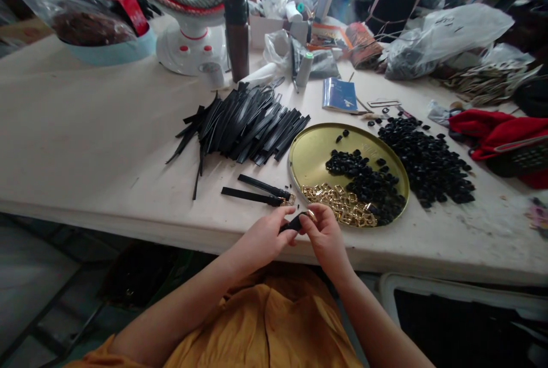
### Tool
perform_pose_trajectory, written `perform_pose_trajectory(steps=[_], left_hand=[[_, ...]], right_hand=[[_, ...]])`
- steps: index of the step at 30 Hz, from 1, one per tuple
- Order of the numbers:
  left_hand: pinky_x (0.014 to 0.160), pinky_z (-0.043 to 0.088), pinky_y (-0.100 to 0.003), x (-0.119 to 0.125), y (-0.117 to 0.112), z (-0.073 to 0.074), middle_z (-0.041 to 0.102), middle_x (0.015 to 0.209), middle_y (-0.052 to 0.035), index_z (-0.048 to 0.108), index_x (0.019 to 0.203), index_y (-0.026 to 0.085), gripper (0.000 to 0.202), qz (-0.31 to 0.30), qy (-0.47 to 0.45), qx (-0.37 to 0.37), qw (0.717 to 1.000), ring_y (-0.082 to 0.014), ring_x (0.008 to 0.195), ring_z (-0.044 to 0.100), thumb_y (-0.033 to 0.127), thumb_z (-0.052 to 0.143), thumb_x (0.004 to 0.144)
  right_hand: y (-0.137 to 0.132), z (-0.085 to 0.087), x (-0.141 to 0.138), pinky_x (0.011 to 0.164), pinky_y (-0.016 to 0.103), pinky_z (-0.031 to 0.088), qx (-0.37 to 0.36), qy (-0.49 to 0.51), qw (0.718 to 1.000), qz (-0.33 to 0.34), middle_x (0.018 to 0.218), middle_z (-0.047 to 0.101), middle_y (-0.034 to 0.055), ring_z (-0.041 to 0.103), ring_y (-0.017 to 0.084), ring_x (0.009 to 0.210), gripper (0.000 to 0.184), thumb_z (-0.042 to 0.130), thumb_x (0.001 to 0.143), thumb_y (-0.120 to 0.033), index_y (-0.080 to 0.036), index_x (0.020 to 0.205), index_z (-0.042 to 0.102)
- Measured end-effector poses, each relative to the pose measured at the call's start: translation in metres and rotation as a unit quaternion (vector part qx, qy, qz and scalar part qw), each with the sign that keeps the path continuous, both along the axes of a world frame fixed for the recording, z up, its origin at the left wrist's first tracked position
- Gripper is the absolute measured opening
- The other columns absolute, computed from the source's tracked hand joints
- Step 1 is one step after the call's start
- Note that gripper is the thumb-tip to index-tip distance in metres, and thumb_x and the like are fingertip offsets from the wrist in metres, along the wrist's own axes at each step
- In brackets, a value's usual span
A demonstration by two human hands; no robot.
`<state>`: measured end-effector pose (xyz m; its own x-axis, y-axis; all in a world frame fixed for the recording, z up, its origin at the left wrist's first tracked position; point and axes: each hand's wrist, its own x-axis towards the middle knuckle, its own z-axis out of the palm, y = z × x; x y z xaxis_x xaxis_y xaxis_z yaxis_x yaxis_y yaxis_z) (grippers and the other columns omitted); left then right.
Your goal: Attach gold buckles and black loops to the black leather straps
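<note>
At lower centre, pinching black strap (293,223) with left fingers (283,214) and right fingers (310,227), slanting gold buckle (311,215) up toward the latter.

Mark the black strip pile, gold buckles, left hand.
Black strip pile (246,126): head view, middle of pile.
Gold buckles (337,203): head view, middle of heap.
Left hand (272,232): head view, back of hand.

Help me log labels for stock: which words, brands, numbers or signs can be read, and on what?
None can be read with certainty.
White bag: dark handwritten marks, too blurred.
Blue booklet: pale print, too small.
Gold tray: faint marks, unreadable.
Orange packet: any print is too blurred.
</note>
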<state>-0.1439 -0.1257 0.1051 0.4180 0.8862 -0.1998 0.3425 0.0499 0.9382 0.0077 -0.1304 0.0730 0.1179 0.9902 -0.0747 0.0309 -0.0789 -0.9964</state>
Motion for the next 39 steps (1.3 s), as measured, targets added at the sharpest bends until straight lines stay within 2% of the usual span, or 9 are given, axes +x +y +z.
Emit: perform_pose_trajectory(steps=[4, 10, 15, 19, 24, 27, 32, 35, 39], left_hand=[[0.075, 0.046, -0.029, -0.001, 0.003, -0.007, 0.065, 0.091, -0.0084, 0.042, 0.122, 0.013, 0.051, -0.001, -0.055, -0.095, 0.994, -0.0169, 0.082, 0.061, 0.023, 0.056, 0.074], [0.068, 0.047, -0.025, 0.003, 0.000, -0.006, 0.063, 0.076, -0.0047, 0.057, 0.087, 0.010, 0.020, 0.002, -0.123, -0.163, 0.979, -0.0117, 0.066, 0.058, 0.025, 0.054, 0.074], [0.067, 0.046, -0.025, 0.004, -0.006, -0.006, 0.061, 0.075, -0.0033, 0.059, 0.085, 0.011, 0.019, -0.028, -0.103, -0.117, 0.987, -0.0125, 0.068, 0.057, 0.025, 0.050, 0.075], [0.064, 0.044, -0.025, -0.005, -0.010, -0.004, 0.064, 0.077, -0.0037, 0.053, 0.106, 0.013, 0.034, -0.043, 0.021, -0.019, 0.999, -0.0156, 0.071, 0.058, 0.027, 0.051, 0.075], [0.066, 0.043, -0.026, -0.015, 0.000, 0.011, 0.065, 0.080, -0.0041, 0.046, 0.118, 0.016, 0.042, -0.038, 0.139, 0.129, 0.981, -0.0179, 0.076, 0.059, 0.028, 0.050, 0.078], [0.072, 0.043, -0.028, -0.020, 0.020, 0.013, 0.065, 0.092, -0.0059, 0.051, 0.112, 0.018, 0.035, -0.015, 0.196, 0.210, 0.958, -0.0193, 0.084, 0.059, 0.030, 0.050, 0.079], [0.079, 0.043, -0.029, -0.036, 0.060, 0.005, 0.063, 0.093, -0.0067, 0.063, 0.093, 0.017, 0.024, -0.003, 0.274, 0.298, 0.914, -0.0196, 0.088, 0.057, 0.033, 0.056, 0.077], [0.081, 0.041, -0.027, -0.050, 0.088, 0.011, 0.062, 0.093, -0.0066, 0.064, 0.092, 0.018, 0.025, 0.040, 0.316, 0.348, 0.882, -0.0171, 0.089, 0.056, 0.034, 0.047, 0.084], [0.084, 0.040, -0.031, -0.061, 0.139, 0.029, 0.059, 0.098, -0.0086, 0.060, 0.100, 0.018, 0.026, 0.137, 0.425, 0.371, 0.814, -0.0184, 0.094, 0.054, 0.027, 0.039, 0.088]], right_hand=[[-0.004, 0.004, 0.005, 0.057, 0.026, 0.042, -0.015, -0.012, 0.999, 0.035, 0.068, 0.053, -0.0031, 0.051, 0.011, 0.058, 0.029, 0.057, 0.074, -0.040, -0.019, 0.094, 0.053], [-0.016, -0.002, -0.002, 0.061, 0.027, 0.041, 0.045, -0.103, 0.993, -0.026, 0.071, 0.054, -0.0008, 0.051, 0.013, 0.065, 0.023, 0.056, 0.076, -0.037, -0.018, 0.088, 0.055], [-0.024, -0.001, 0.000, 0.061, 0.027, 0.041, -0.012, -0.028, 0.999, 0.023, 0.069, 0.054, -0.0012, 0.049, 0.013, 0.063, 0.028, 0.059, 0.073, -0.043, -0.018, 0.086, 0.056], [-0.027, 0.003, 0.003, 0.059, 0.025, 0.039, -0.053, 0.003, 0.996, 0.068, 0.065, 0.056, -0.0004, 0.047, 0.012, 0.061, 0.032, 0.060, 0.071, -0.047, -0.016, 0.078, 0.061], [-0.008, 0.001, -0.012, 0.054, 0.025, 0.037, -0.031, 0.037, 0.995, 0.089, 0.065, 0.054, -0.0005, 0.046, 0.011, 0.056, 0.035, 0.056, 0.074, -0.049, -0.016, 0.083, 0.058], [0.020, 0.001, -0.022, 0.055, 0.027, 0.038, 0.048, -0.070, 0.995, 0.052, 0.066, 0.056, 0.0008, 0.050, 0.014, 0.058, 0.031, 0.049, 0.078, -0.047, -0.017, 0.089, 0.053], [0.058, 0.001, -0.030, 0.063, 0.030, 0.036, 0.189, -0.453, 0.870, 0.036, 0.076, 0.059, 0.0073, 0.053, 0.019, 0.070, 0.029, 0.036, 0.087, -0.031, -0.018, 0.077, 0.060], [0.063, -0.004, -0.033, 0.068, 0.031, 0.035, 0.218, -0.526, 0.821, 0.048, 0.081, 0.061, 0.0078, 0.055, 0.020, 0.076, 0.034, 0.031, 0.090, -0.031, -0.018, 0.083, 0.062], [0.060, -0.010, -0.038, 0.074, 0.035, 0.036, 0.228, -0.552, 0.801, 0.048, 0.093, 0.063, 0.0079, 0.055, 0.023, 0.085, 0.032, 0.037, 0.088, -0.038, -0.019, 0.098, 0.061]])
